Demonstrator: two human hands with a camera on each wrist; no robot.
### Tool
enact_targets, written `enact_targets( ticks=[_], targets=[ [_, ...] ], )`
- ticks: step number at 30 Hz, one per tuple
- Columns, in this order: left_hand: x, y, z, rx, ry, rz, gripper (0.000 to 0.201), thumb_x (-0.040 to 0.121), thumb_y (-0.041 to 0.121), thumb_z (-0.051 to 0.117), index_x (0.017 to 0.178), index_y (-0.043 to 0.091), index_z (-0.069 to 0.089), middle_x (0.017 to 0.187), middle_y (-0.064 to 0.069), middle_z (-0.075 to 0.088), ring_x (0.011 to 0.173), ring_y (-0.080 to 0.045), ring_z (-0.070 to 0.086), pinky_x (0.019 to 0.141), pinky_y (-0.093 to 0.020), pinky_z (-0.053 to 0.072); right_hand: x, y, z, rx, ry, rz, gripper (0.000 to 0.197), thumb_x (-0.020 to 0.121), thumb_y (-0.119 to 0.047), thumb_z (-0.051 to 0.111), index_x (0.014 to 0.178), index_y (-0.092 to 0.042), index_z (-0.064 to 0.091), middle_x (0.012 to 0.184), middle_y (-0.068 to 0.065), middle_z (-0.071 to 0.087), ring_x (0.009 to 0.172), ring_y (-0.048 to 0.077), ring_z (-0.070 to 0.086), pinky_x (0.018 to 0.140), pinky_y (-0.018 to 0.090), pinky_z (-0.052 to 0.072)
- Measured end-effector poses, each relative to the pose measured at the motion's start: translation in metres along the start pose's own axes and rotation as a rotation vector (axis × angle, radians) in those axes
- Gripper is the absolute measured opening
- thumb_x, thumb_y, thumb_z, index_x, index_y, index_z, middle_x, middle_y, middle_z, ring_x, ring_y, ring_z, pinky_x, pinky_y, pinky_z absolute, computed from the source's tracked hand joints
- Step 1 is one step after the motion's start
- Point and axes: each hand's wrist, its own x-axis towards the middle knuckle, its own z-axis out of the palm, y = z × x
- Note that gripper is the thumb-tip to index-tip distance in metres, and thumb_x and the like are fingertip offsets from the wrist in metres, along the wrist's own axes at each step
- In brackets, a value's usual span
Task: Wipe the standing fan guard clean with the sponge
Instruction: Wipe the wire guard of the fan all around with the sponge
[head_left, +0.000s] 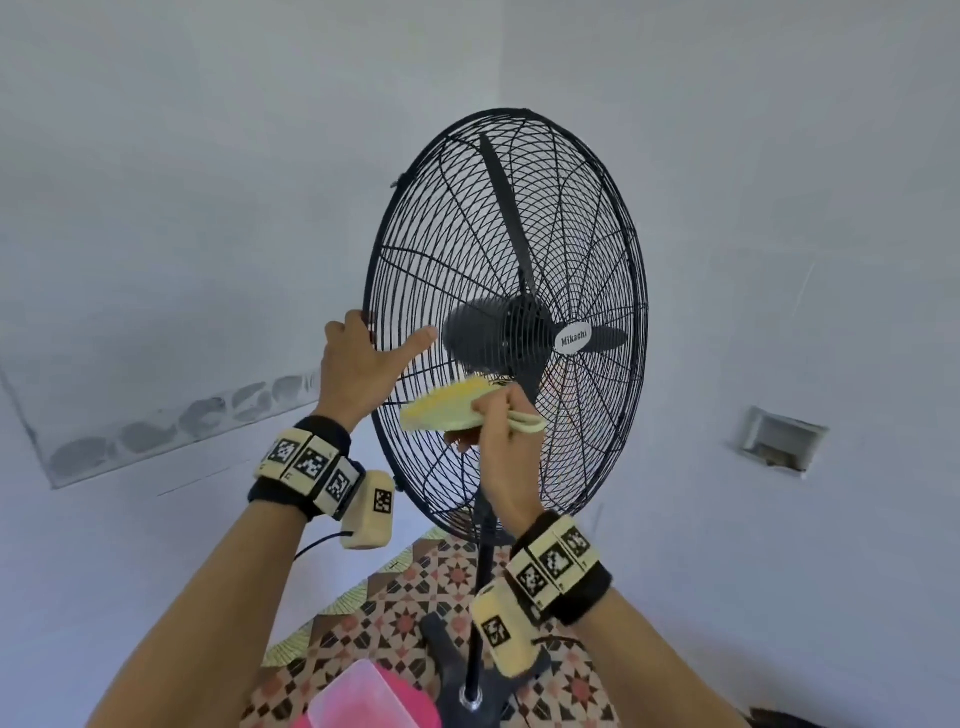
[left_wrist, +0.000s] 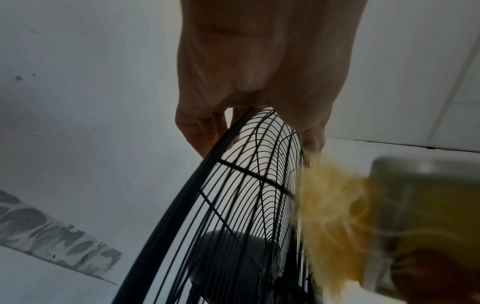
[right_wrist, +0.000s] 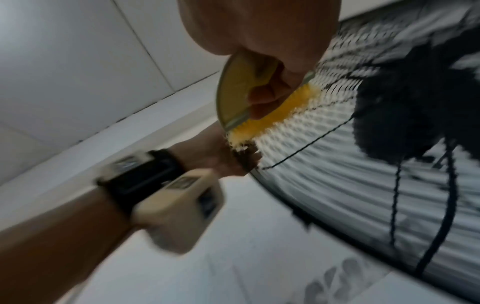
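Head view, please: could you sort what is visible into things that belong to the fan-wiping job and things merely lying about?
Belonging to the job:
fan guard
yellow sponge, held by the right hand
left hand, steadying the guard's rim

Just lying about:
pink container on the floor
patterned mat
wall recess

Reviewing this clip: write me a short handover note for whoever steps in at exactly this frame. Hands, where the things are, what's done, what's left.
Left hand: grips the fan guard at its left rim, fingers behind the rim, thumb across the front wires, steadying it.
Right hand: holds the yellow sponge pressed against the guard's lower-left front, below the hub.
Fan: upright on its pole, blades at rest.
Pink tub on the floor by the base.
Done: cannot tell which parts are already wiped.
Left: probably carry on around the guard, keeping the left grip on the rim.
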Motion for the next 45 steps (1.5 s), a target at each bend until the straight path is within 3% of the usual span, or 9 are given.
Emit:
enact_targets(
  ticks=[5,8,13,20,24,26,34,40,45],
  targets=[
    [-0.002,0.002,-0.001,-0.003,-0.021,0.027,0.100,0.074,0.083,0.068,0.139,0.010,0.046,0.131,-0.009,0.046,0.119,-0.028,0.051,0.100,-0.045,0.047,0.000,-0.003,-0.008,0.012,0.070,-0.010,0.015,0.102,-0.003,0.048,0.090,0.000,0.055,0.092,0.008,0.066,0.068,0.014,0.065,0.049,0.020,0.045],
    [-0.001,0.003,-0.003,0.000,-0.037,0.022,0.106,0.072,0.086,0.066,0.142,0.010,0.043,0.135,-0.011,0.045,0.124,-0.030,0.051,0.105,-0.051,0.047,0.012,0.000,-0.013,0.035,0.227,0.009,0.016,0.104,-0.009,0.047,0.092,-0.003,0.054,0.094,0.017,0.068,0.074,0.036,0.069,0.049,0.025,0.046],
    [0.002,0.000,-0.008,-0.001,-0.058,0.021,0.111,0.069,0.089,0.066,0.144,0.010,0.041,0.138,-0.012,0.045,0.125,-0.031,0.051,0.105,-0.054,0.047,-0.023,0.003,0.010,-0.049,-0.044,-0.061,0.018,0.104,-0.003,0.046,0.089,-0.001,0.054,0.081,-0.007,0.061,0.060,0.003,0.059,0.048,0.020,0.044],
    [0.009,-0.005,-0.014,-0.046,-0.200,0.065,0.102,0.069,0.089,0.065,0.134,0.015,0.039,0.133,-0.005,0.054,0.118,-0.025,0.056,0.100,-0.049,0.051,-0.003,0.002,0.006,0.020,0.241,-0.040,0.013,0.104,-0.006,0.047,0.094,-0.002,0.053,0.100,0.019,0.066,0.078,0.046,0.066,0.048,0.024,0.047],
    [0.014,-0.007,-0.023,-0.038,-0.277,0.084,0.079,0.079,0.081,0.064,0.117,0.017,0.038,0.109,-0.003,0.056,0.094,-0.021,0.058,0.075,-0.037,0.050,-0.035,0.005,0.037,-0.097,0.051,-0.172,0.013,0.104,-0.004,0.050,0.090,-0.004,0.052,0.072,-0.002,0.060,0.056,0.020,0.058,0.046,0.037,0.045],
    [0.018,-0.008,-0.029,-0.029,-0.344,0.092,0.077,0.082,0.077,0.065,0.118,0.016,0.036,0.112,-0.008,0.059,0.092,-0.019,0.059,0.077,-0.037,0.051,-0.045,0.003,0.041,-0.145,-0.008,-0.224,0.014,0.105,-0.006,0.052,0.091,-0.002,0.052,0.065,-0.008,0.057,0.050,0.007,0.055,0.047,0.025,0.041],
    [0.045,-0.015,-0.052,-0.056,-0.568,0.070,0.095,0.062,0.084,0.078,0.124,0.019,0.047,0.126,-0.013,0.061,0.109,-0.024,0.070,0.095,-0.047,0.060,-0.058,0.012,0.066,-0.394,-0.278,-0.273,0.021,0.099,-0.034,0.069,0.104,-0.021,0.054,0.081,-0.002,0.071,0.070,0.020,0.070,0.059,0.048,0.054],
    [0.053,-0.020,-0.062,-0.126,-0.709,0.093,0.073,0.075,0.057,0.085,0.124,0.014,0.053,0.119,-0.018,0.066,0.097,-0.025,0.076,0.089,-0.039,0.062,-0.068,0.005,0.066,-0.447,-0.052,-0.306,0.031,0.102,-0.054,0.050,0.086,-0.027,0.052,0.075,0.002,0.069,0.068,0.021,0.067,0.055,0.048,0.052],
    [0.051,-0.022,-0.057,-0.185,-0.697,0.117,0.081,0.066,0.064,0.089,0.121,0.015,0.055,0.117,-0.017,0.066,0.095,-0.025,0.077,0.092,-0.044,0.061,-0.060,-0.004,0.049,-0.213,0.222,-0.208,0.024,0.104,-0.036,0.058,0.088,-0.018,0.056,0.081,0.000,0.074,0.074,0.013,0.076,0.056,0.038,0.061]
  ],
)
